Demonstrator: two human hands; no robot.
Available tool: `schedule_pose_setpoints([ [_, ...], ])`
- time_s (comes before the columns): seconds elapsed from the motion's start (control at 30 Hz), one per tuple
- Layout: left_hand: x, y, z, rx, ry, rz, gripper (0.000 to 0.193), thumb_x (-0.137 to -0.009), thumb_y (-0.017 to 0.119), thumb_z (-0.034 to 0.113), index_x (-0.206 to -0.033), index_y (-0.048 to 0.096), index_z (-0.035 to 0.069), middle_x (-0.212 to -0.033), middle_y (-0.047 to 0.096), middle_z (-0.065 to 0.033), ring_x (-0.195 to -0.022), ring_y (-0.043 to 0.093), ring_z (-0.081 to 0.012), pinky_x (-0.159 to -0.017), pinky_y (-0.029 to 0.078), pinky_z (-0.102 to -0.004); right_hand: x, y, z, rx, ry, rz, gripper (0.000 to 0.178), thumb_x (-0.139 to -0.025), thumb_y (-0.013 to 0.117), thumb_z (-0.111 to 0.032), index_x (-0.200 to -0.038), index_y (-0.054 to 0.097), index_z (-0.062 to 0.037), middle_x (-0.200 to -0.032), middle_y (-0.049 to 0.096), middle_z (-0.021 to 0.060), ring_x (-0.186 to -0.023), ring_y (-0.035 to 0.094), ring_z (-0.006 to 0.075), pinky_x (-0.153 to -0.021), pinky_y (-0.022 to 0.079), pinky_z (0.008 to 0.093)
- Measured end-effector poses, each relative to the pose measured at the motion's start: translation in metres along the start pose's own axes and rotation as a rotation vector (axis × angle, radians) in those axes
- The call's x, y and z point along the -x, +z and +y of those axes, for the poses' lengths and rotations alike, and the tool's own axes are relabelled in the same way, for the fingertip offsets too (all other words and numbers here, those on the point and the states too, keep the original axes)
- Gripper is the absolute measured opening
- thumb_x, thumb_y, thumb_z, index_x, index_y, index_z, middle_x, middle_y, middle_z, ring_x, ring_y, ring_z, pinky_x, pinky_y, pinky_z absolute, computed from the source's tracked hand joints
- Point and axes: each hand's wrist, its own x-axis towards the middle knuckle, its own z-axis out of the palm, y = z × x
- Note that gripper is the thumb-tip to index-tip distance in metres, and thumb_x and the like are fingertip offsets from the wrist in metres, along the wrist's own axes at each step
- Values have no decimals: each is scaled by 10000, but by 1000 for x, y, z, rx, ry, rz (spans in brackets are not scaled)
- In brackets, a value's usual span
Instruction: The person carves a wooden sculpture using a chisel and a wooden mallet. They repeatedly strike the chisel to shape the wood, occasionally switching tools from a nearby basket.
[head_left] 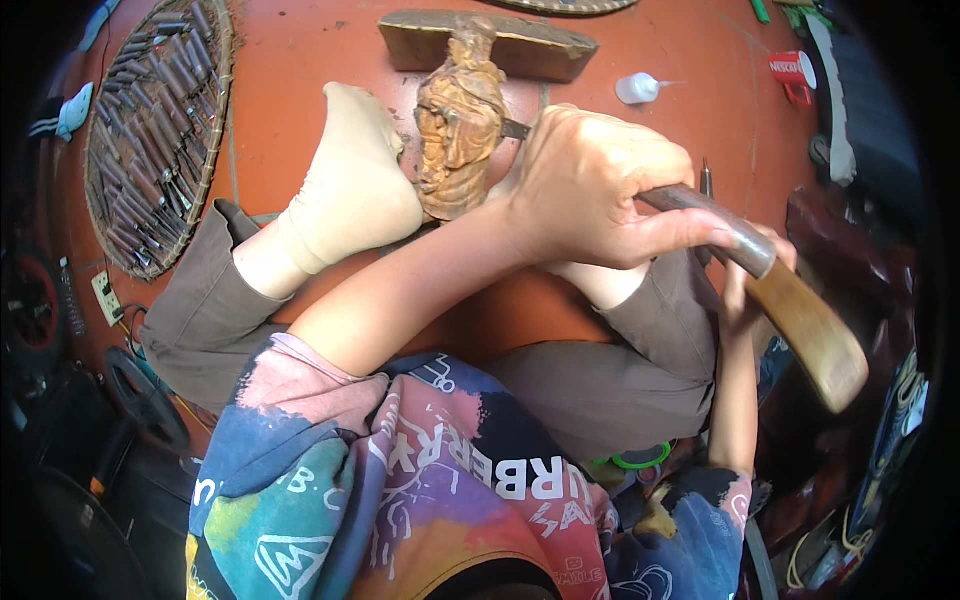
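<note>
A brown wood carving (458, 130), shaped in folds like a figure, lies between my feet with its upper end against a wooden block (550, 50). My left hand (600, 180) reaches across my body, closed round a long wooden-handled carving tool (810, 335). A short piece of its dark blade shows between my left fist and the carving's right side; whether the edge cuts in cannot be made out. Farther back along the handle, my right hand (775, 262) is closed on it, mostly hidden behind it. The handle's pale, thick end points toward the lower right.
My socked left foot (350, 185) rests beside the carving. A round woven tray (228, 130) full of carving chisels lies at the left. A white squeeze bottle (638, 88) and a red cup (790, 68) are at the far right. A slim pointed tool (706, 178) stands near my hands.
</note>
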Motion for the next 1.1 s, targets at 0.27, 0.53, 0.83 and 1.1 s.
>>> schedule_pose_setpoints([
  [0.27, -2, -3, 0, 38, 14, -33, 352, -699, 775, 391, -681, 636, 68, -552, 535, -46, -469, 513, -207, -447, 392, -286, -17, 12, -31, 573, -38, -108, 163, -792, 634, 10, -851, 488, -33, -758, 571, 85, -672, 578, 174, -629, 463, 280],
  [0.53, 11, -20, 24, -27, 218, -242, 367, -668, 717, 438, -751, 611, 96, -577, 494, 8, -490, 522, -176, -453, 396, -298, -5, 0, -20, 372, -35, -116, 252, -758, 728, -45, -854, 496, -57, -769, 570, 72, -688, 556, 171, -670, 464, 308],
  [0.83, 16, -53, 80, 311, 59, -699, 267, -824, 573, 248, -1012, 627, 67, -844, 524, -64, -743, 508, -217, -656, 392, -325, -18, 16, -7, -529, 69, -242, 511, -661, 814, -52, -1030, 462, -71, -975, 504, 62, -1004, 509, 201, -981, 391, 378],
  [1.1, 0, -102, 54, 544, 60, -635, 557, -942, 277, 389, -568, 551, 81, -515, 511, -28, -472, 507, -167, -509, 396, -313, -17, 17, 1, -372, 275, -470, 539, -663, 821, -120, -1070, 469, -83, -1075, 516, 44, -1185, 477, 237, -1036, 361, 384],
])
